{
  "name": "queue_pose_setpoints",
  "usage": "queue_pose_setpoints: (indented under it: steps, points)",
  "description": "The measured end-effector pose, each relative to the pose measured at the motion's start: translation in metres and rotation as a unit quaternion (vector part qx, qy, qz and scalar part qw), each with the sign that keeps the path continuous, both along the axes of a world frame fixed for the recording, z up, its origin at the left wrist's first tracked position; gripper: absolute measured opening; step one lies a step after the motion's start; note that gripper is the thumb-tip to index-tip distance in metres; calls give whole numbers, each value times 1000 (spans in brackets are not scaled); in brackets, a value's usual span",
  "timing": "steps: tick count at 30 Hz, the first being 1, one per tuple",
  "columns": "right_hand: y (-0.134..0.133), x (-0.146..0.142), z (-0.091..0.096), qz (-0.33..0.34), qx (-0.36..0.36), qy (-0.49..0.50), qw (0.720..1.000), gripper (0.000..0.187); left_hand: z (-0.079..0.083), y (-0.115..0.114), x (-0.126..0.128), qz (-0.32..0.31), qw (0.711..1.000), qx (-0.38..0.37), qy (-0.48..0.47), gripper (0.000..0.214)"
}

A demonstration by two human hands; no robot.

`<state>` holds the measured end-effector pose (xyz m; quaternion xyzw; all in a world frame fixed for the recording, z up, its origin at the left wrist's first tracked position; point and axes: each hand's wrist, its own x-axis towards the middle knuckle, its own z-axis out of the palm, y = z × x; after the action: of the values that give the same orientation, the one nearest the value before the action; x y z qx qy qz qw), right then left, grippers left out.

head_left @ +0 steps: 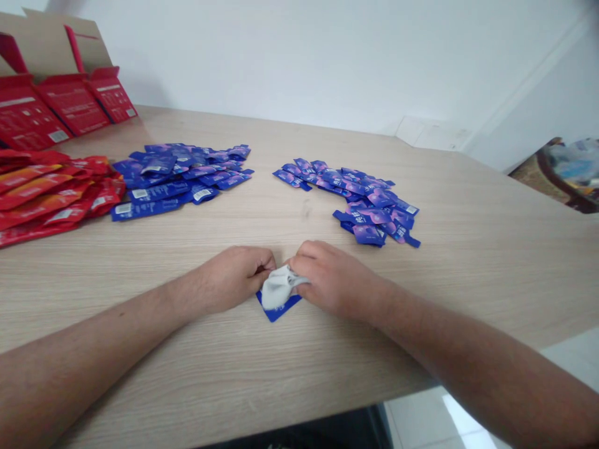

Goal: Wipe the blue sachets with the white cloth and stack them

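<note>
Low over the near middle of the table, my right hand is closed around a bunched, greyish-white cloth. Under the cloth lies a small dark-blue packet, with only its near corner and edges showing. My left hand pinches at the packet's left side, right beside the cloth; its fingertips are partly hidden. Beyond my right hand is a curved heap of blue-and-purple packets. Another heap of blue packets lies beyond my left hand.
Red and orange packets are piled at the left. Behind them stand opened red cardboard boxes against the white wall. A bin-like container with plastic bags shows at the far right. The wooden table ends near my body.
</note>
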<state>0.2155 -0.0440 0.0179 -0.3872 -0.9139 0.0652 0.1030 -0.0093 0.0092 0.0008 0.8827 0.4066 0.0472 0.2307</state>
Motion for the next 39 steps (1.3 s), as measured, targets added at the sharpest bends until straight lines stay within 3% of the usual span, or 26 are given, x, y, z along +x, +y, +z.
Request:
queue_pose_setpoints:
  steps: [4, 9, 12, 15, 18, 21, 26, 32, 36, 39]
  points:
    - [-7, -2, 3, 89, -25, -34, 995, 8, 2, 0, 1, -8, 1000, -3, 12, 22]
    - [-1, 3, 3, -17, -20, -16, 1000, 11, 2, 0, 0, -2, 1000, -9, 0, 18]
    - [-5, -4, 1, 33, 3, -13, 999, 13, 1, 0, -1, -3, 1000, -10, 1, 19]
    - [-8, -3, 2, 99, -22, -35, 994, 9, 0, 1, -1, -12, 1000, -2, 4, 22]
    - [-4, 5, 4, 37, -46, -33, 998, 8, -1, 1, -1, -11, 1000, -4, -3, 20]
    - [0, 3, 1, -14, -14, -10, 1000, 12, -3, 1, -2, -3, 1000, -4, -6, 17]
    - [-7, -1, 2, 98, -23, -33, 994, 7, -2, 2, -2, -15, 1000, -3, 2, 22]
    - [1, 6, 1, -11, -17, -7, 1000, 10, 1, 0, 0, 0, 1000, -10, -2, 17]
    - [-6, 0, 4, 84, -27, -27, 996, 8, 0, 0, -1, -11, 1000, -6, 3, 22]
    - [-5, 5, 7, 66, -57, -41, 995, 6, 0, 0, -1, -13, 1000, -4, -1, 21]
